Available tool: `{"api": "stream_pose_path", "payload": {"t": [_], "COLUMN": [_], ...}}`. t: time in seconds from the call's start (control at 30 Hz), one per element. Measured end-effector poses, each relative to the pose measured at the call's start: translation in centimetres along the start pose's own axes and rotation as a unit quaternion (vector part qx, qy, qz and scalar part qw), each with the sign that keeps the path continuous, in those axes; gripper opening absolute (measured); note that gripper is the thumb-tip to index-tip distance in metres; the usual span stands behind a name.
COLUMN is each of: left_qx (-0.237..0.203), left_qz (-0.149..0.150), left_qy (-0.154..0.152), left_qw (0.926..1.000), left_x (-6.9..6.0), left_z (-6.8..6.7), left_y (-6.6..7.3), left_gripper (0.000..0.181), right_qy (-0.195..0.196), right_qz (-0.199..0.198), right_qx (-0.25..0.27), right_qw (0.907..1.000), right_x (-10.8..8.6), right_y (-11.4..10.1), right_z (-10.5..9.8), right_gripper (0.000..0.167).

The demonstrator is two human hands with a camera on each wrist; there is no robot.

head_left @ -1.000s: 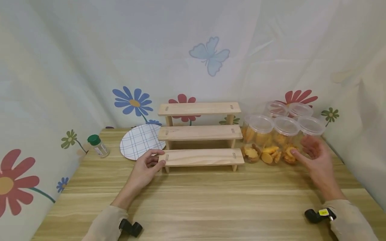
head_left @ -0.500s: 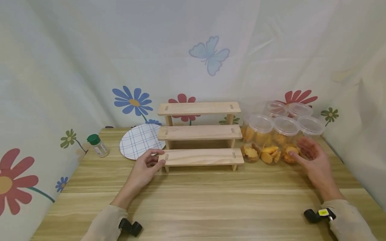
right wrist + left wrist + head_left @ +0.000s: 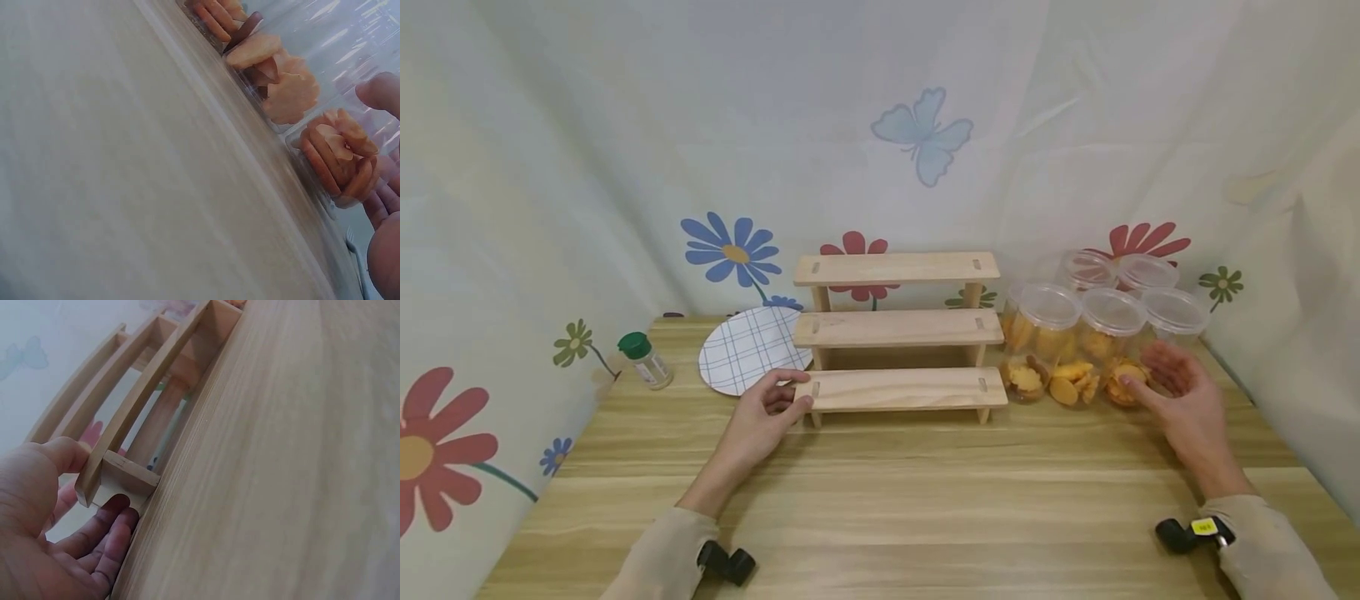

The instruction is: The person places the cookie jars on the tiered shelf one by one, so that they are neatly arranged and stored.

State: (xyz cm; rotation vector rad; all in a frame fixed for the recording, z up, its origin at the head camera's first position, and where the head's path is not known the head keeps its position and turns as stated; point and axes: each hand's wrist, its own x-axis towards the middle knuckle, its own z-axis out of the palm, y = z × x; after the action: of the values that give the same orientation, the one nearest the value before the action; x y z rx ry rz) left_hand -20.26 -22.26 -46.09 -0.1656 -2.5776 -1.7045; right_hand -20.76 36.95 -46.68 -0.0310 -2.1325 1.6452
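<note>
A three-step wooden stand (image 3: 898, 388) is in the middle of the table in the head view. My left hand (image 3: 767, 414) grips the left end of its lowest step. In the left wrist view, the thumb lies against that board and the other fingers curl by the stand's leg (image 3: 129, 473). My right hand (image 3: 1189, 406) holds the front right clear jar of cookies (image 3: 340, 150), thumb in front and fingers on its right side. That jar stands upright, its lid (image 3: 1176, 312) on; its far side is hidden.
More lidded jars (image 3: 1048, 308) of yellow-orange snacks stand in two rows right of the stand. A white oval piece with blue checks (image 3: 748, 350) lies behind its left end. Farther left stands a small green-capped bottle (image 3: 646, 362). A flowered curtain (image 3: 917, 192) hangs behind.
My right hand has shifted slightly down and to the left at the jar. The left hand, the stand and the jars stay in place.
</note>
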Motion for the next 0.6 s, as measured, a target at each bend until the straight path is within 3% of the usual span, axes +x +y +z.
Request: {"api": "stream_pose_path", "payload": {"t": [0.47, 0.6], "left_qx": [-0.003, -0.003], "left_qz": [-0.006, -0.009], "left_qy": [-0.001, -0.006], "left_qw": [1.0000, 0.9999], "left_x": [0.0, 0.0], "left_z": [-0.2, -0.2], "left_y": [0.1, 0.1], "left_gripper": [0.036, 0.037], "right_qy": [0.028, 0.041], "right_qz": [0.012, -0.005], "right_qx": [0.046, 0.027], "right_qw": [0.9985, 0.9988], "right_x": [0.4, 0.8], "right_y": [-1.3, -2.4], "right_z": [-0.2, -0.8], "right_gripper": [0.056, 0.056]}}
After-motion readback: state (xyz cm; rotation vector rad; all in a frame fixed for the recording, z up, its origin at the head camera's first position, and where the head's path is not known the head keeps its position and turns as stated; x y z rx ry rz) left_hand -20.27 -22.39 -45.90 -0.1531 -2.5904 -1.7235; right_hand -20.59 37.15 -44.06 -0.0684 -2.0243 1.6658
